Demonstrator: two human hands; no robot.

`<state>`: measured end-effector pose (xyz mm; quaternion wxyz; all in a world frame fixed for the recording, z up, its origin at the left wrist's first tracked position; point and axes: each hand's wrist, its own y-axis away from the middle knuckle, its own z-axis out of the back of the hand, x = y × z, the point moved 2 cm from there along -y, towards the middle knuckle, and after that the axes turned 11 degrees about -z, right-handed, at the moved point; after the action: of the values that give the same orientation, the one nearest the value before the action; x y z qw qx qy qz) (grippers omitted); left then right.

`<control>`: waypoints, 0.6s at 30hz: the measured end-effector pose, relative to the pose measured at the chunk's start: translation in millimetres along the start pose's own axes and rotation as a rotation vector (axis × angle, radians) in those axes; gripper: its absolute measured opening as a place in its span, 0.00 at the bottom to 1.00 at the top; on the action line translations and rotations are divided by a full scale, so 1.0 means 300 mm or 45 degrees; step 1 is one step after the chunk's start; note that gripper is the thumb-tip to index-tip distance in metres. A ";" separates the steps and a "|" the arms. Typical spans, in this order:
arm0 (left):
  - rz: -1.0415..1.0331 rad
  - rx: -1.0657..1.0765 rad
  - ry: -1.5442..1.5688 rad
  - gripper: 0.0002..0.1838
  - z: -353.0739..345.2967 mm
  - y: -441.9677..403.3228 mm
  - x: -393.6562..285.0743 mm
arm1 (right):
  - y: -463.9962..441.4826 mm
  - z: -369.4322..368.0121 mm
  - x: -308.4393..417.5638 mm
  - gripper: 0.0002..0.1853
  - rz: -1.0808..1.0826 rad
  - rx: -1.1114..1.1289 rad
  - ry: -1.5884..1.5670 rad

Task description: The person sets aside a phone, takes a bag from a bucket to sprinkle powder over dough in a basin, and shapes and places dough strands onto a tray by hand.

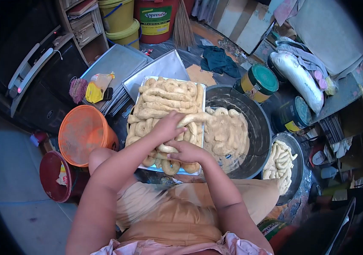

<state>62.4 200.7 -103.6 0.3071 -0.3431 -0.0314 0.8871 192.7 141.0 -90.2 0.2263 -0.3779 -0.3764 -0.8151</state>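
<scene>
My left hand is closed around a crumb-coated dough rope above the tray. Just below it, my right hand is closed on a dough end; I cannot tell whether it belongs to the same rope. Under both hands lies a metal tray heaped with coated dough pieces, some straight, some looped. Right of the tray stands a large black basin holding tan crumbs or powder, with a few dough pieces at its upper edge.
At the right, a smaller dark basin holds pale, uncoated dough strips. An orange bucket and a dark red tub stand at left. Stacked metal trays lie behind. A green-lidded bucket is beyond the black basin.
</scene>
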 end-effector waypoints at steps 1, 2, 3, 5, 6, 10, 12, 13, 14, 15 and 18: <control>0.032 0.044 -0.080 0.31 -0.008 -0.026 -0.037 | -0.006 -0.011 -0.011 0.29 0.020 0.005 0.000; 0.062 0.085 -0.162 0.30 -0.016 -0.051 -0.059 | -0.010 -0.016 -0.014 0.29 0.040 0.007 0.003; 0.050 0.116 -0.239 0.30 -0.034 -0.079 -0.058 | -0.003 -0.012 -0.005 0.29 0.016 0.012 0.040; 0.088 0.163 -0.194 0.29 -0.050 -0.126 -0.053 | 0.023 0.009 0.011 0.29 -0.035 0.019 0.110; 0.111 0.191 -0.168 0.28 -0.052 -0.139 -0.051 | 0.036 0.029 0.002 0.29 -0.046 -0.033 0.115; 0.457 -0.078 0.654 0.19 0.068 -0.161 -0.032 | 0.135 0.157 -0.039 0.27 -0.088 -0.248 0.000; 0.566 -0.370 1.237 0.16 0.208 -0.150 -0.018 | 0.184 0.217 -0.017 0.29 -0.128 -0.507 -0.170; 0.503 -0.554 1.459 0.15 0.283 -0.130 -0.003 | 0.197 0.231 -0.012 0.30 -0.149 -0.639 -0.257; 0.441 -0.705 1.512 0.16 0.380 -0.103 -0.005 | 0.198 0.231 -0.008 0.31 -0.055 -0.747 -0.262; 0.351 -0.888 1.616 0.15 0.459 -0.069 0.011 | 0.199 0.227 -0.010 0.32 0.039 -0.857 -0.268; 0.247 -1.145 1.736 0.18 0.579 0.066 0.131 | 0.125 0.200 -0.127 0.32 0.005 -0.899 0.020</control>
<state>-79.6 233.9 0.7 0.0139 -0.8981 -0.1605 0.4092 267.3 168.3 -77.7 0.0861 -0.4272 -0.0691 -0.8974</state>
